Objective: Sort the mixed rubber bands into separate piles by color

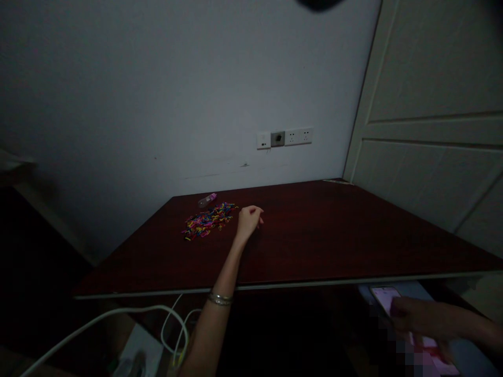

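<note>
My left hand (pixel 249 221) rests on the dark red tabletop (pixel 314 235), closed, with its fingers curled under; whatever they may hold is hidden. Two bracelets (pixel 220 299) circle the wrist of that arm. Just left of the hand spreads a pile of small multicoloured loops or clips (pixel 208 221), too small to name surely. Behind the pile lies a small clear container with a pink end (pixel 207 200). Low on the right, beneath the table's front edge, my right hand (pixel 422 318) reaches across a lit phone (pixel 383 296). Darkness and blur obscure its fingers, so its grip is unclear.
A wall with a row of sockets (pixel 291 137) stands behind the table, and a pale panelled door (pixel 424 173) borders its right side. White cables (pixel 129 310) loop below the front edge at left. Under the phone is a bluish surface (pixel 467 352).
</note>
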`<state>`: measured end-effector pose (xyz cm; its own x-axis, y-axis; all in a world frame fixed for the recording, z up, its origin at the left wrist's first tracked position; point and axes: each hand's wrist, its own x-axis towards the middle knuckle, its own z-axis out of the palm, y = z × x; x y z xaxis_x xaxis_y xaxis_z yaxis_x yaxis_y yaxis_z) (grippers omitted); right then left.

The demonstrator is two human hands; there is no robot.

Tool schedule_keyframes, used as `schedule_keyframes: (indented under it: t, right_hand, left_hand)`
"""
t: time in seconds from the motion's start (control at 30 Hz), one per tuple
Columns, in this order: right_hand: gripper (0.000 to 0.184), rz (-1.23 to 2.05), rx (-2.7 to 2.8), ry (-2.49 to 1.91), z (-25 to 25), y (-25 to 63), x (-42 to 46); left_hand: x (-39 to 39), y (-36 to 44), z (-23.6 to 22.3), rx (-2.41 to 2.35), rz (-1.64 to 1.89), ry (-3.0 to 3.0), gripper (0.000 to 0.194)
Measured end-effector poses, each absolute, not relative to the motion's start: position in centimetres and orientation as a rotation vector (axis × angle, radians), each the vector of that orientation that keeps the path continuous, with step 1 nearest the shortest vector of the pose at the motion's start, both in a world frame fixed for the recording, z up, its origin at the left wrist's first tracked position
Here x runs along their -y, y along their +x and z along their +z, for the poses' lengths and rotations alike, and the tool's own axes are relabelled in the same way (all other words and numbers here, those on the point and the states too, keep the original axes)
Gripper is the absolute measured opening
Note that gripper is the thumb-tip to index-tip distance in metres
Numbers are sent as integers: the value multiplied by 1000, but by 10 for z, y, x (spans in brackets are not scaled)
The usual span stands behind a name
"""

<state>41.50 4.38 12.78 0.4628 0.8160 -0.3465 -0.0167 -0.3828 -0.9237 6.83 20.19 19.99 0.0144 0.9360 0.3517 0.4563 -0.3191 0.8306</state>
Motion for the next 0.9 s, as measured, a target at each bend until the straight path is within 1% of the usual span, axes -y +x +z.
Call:
schedule_keyframes:
  t: [0.03, 0.07, 0.1, 0.13, 0.2, 0.27, 0.33, 0.43, 0.6, 0.9]
  right_hand:
    - [19, 1193, 831, -1715, 142, 400, -44]
    - [16, 1461, 1260, -1640, 158, 384, -47]
    - [15, 1550, 1658, -1459, 174, 367, -54]
    - [19, 1529, 1932, -1301, 189, 350, -64]
    - [30, 1176, 2105, -1167, 210, 319, -94]
    - [37, 718, 2168, -1179, 216, 293, -133]
    - [37, 350, 2234, -1302, 209, 274, -174]
    - [33, 28, 2283, -1604, 190, 254, -224]
    - [32, -69, 2308, -1690, 169, 235, -268]
    - [31, -99, 2412, -1668, 138, 232, -292]
  left_hand:
    - [-211, 69, 203, -1483, 1148, 1880, 28]
    - [-219, 70, 205, -1551, 996, 1958, 29]
    - [-228, 73, 207, -1605, 836, 2044, 31]
    - [-235, 76, 208, -1665, 691, 2126, 31]
    - [-247, 83, 207, -1803, 487, 2270, 30]
    - [-255, 88, 202, -1879, 455, 2315, 27]
    - [-259, 91, 193, -1928, 445, 2348, 29]
    - [-261, 90, 177, -1990, 412, 2410, 35]
    - [-266, 90, 157, -1999, 305, 2512, 34]
    - [-279, 87, 138, -1964, 263, 2571, 38]
